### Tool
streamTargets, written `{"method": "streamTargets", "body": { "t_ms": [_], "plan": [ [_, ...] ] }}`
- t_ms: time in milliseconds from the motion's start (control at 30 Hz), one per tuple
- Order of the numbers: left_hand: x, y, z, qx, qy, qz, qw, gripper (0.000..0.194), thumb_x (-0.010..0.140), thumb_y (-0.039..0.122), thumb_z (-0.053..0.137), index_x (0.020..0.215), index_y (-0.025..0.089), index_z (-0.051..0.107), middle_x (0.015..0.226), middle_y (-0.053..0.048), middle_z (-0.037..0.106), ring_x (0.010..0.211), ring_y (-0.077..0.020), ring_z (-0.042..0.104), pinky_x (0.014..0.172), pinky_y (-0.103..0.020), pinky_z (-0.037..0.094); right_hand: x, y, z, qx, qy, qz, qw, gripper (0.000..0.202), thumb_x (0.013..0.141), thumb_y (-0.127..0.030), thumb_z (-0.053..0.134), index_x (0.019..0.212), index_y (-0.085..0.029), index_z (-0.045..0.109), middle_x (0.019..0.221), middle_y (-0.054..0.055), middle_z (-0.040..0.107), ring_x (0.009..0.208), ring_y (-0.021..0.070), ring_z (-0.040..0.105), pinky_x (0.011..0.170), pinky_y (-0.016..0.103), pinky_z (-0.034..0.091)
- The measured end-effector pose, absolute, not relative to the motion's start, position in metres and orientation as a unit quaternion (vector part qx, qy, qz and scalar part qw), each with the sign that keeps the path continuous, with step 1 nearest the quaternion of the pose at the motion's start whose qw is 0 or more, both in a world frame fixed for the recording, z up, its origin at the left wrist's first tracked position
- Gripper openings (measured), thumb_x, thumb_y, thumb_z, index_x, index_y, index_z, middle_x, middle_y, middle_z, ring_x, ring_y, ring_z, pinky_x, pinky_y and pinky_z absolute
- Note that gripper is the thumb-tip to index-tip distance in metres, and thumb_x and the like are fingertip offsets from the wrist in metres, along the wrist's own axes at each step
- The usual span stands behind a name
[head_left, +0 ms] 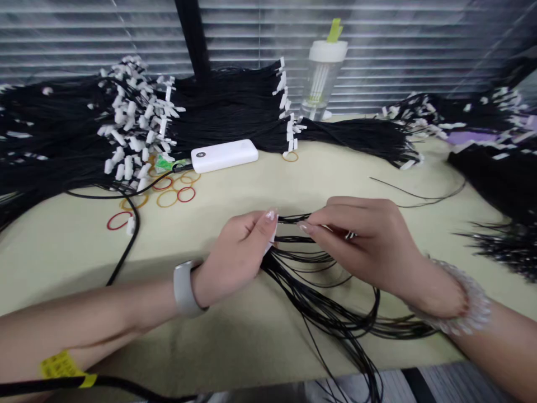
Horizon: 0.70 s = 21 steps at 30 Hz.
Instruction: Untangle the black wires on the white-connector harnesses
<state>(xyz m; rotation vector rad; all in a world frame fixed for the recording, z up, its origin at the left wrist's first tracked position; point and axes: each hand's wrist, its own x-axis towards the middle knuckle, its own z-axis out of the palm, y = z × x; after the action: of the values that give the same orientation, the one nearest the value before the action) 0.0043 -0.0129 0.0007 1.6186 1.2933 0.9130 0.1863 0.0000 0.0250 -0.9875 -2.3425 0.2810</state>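
Observation:
My left hand (241, 246), with a grey band at the wrist, is closed around the white connector end (271, 242) of a bunch of thin black wires (319, 302). From there the wires fan out to the right and hang over the table's front edge. Just right of it, my right hand (364, 240), with a beaded bracelet, pinches a few of the upper wires between thumb and forefinger. Small bright tips show beside its curled fingers.
Piles of black wires with white connectors (226, 106) line the back. A white power bank (224, 156), rubber bands (166, 198) and a bottle (321, 78) stand or lie before the blinds. A black cable (130, 240) crosses the left; more wires (495, 184) lie right.

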Motion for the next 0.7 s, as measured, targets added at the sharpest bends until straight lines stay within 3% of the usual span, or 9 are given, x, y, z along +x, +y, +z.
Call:
{"method": "streamTargets", "body": {
  "t_ms": [467, 700],
  "plan": [
    [0.004, -0.012, 0.001, 0.649, 0.518, 0.344, 0.439, 0.044, 0.086, 0.046, 0.029, 0.055, 0.017, 0.042, 0.044, 0.005, 0.038, 0.042, -0.0066, 0.034, 0.043, -0.02, 0.027, 0.187, 0.0, 0.015, -0.35, -0.905, -0.048, 0.236, 0.02, 0.083, -0.021, 0.044, 0.071, -0.021, 0.06, 0.063, 0.0, 0.052, 0.058, 0.009, 0.044, 0.051, 0.024, 0.029],
    [0.005, -0.012, 0.001, 0.667, 0.511, 0.327, 0.433, 0.043, 0.086, 0.044, 0.03, 0.054, 0.016, 0.041, 0.046, 0.005, 0.037, 0.044, -0.0065, 0.034, 0.044, -0.02, 0.028, 0.187, 0.004, 0.013, -0.346, -0.908, -0.06, 0.228, 0.02, 0.083, -0.02, 0.043, 0.074, -0.02, 0.06, 0.062, 0.0, 0.049, 0.059, 0.0096, 0.043, 0.053, 0.024, 0.029]
  ]
}}
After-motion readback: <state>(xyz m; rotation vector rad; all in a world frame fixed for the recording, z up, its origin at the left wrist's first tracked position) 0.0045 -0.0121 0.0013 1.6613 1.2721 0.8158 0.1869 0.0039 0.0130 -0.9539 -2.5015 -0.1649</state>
